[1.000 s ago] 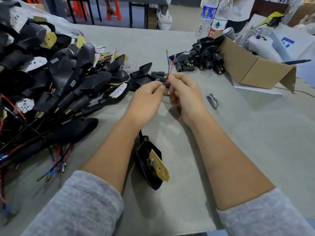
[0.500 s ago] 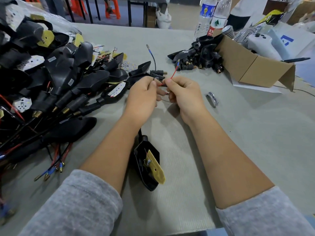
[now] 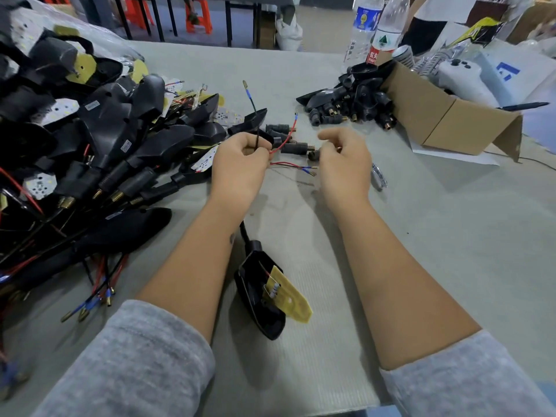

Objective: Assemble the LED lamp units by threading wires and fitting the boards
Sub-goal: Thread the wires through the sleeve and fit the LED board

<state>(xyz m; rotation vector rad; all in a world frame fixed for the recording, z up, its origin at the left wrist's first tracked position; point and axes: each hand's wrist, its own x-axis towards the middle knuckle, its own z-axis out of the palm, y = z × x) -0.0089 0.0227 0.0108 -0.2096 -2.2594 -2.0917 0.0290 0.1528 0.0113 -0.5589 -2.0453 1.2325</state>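
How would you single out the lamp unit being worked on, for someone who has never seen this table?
Start from the big heap of black lamp housings on the table's left, then move right to the bare patch between the person's forearms. The lamp unit lies there alone, an open black shell. Unlike the piled ones, a yellow board sticks out of it at a tilt.

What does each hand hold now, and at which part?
The left hand pinches the wires near their middle. The right hand appears to hold nothing.
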